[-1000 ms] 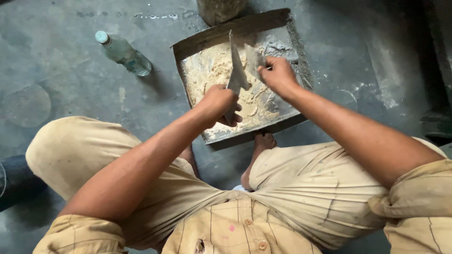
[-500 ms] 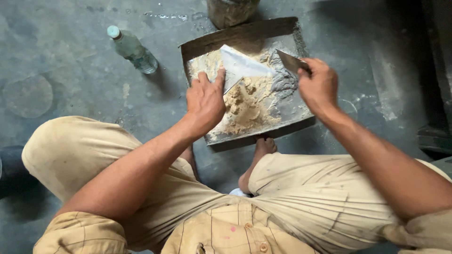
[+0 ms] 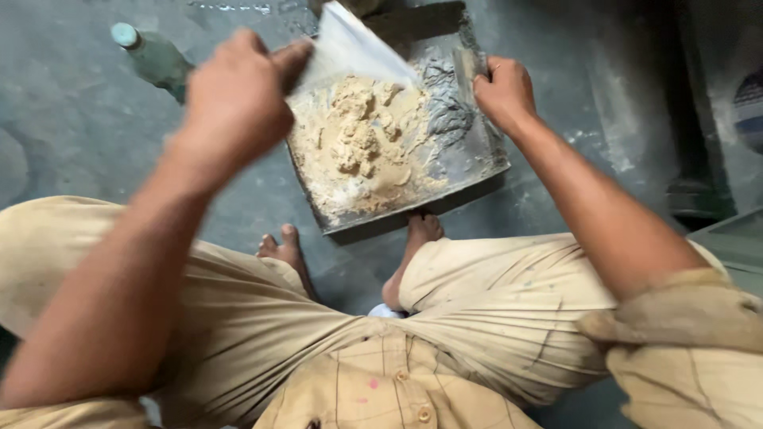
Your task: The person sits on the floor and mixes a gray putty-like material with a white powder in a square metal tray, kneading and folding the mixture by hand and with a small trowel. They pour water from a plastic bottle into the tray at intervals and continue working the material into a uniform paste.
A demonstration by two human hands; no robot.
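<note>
Metal tray point(image 3: 477, 155) lies on the grey floor point(image 3: 71, 135) just ahead of my bare feet, its far edge cut off by the top of the frame. My left hand point(image 3: 238, 99) is blurred; its fingers pinch the near corner of a broad flat blade point(image 3: 354, 48), which slants out over the heap, its top also lost at the frame edge. My right hand point(image 3: 502, 91) is closed round a narrower scraper point(image 3: 465, 67); only a short stub shows above the fist, and I cannot tell what its tip touches. In the tray, a lumpy tan putty heap point(image 3: 358, 151) sits below the left grip, with a grey smear point(image 3: 445, 115) beside the right fist. Bottle point(image 3: 155, 56), teal cap, lies left of the left hand, partly hidden behind it. Open floor lies left of it.
</note>
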